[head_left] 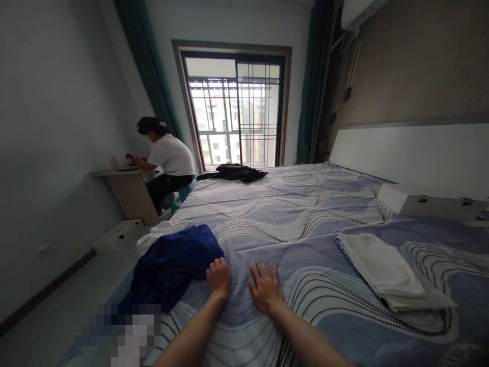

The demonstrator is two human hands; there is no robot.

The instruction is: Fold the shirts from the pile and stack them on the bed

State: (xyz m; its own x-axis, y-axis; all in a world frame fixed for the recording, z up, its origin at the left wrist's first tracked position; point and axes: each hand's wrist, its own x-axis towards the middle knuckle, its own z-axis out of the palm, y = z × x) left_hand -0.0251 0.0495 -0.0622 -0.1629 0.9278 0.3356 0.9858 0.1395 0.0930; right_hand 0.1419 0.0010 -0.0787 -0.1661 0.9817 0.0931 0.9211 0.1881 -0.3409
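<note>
Grey-blue patterned fabric covers a broad bed (263, 229) that fills most of the room, its pale headboard (405, 153) standing along the right side. Beyond its far edge, a sliding window (260, 107) with dark bars lets in daylight between green curtains (147, 61). Against the left wall, another person (173, 155) in a white top sits on a teal stool (184, 193) at a small wooden desk (124, 193), hands around a dark red object (130, 159).

Crumpled near the bed's left edge, a deep-blue cloth (178, 257) lies with its long axis on a diagonal, one end at the lower left, the other pointing up and right toward the window. White fabric (162, 229) sits just behind it. A black bundle (239, 173) stretches crosswise on the far part of the bed; at right, a white box (435, 201) rests near a folded cream cloth (389, 270) that slants from upper left to lower right.

Beside the blue cloth, the left hand (219, 278) meets its right edge, grip curled; whether fabric is pinched inside cannot be told. The right hand (266, 288) lies flat, fingers spread and grip released, on the bare sheet.
</note>
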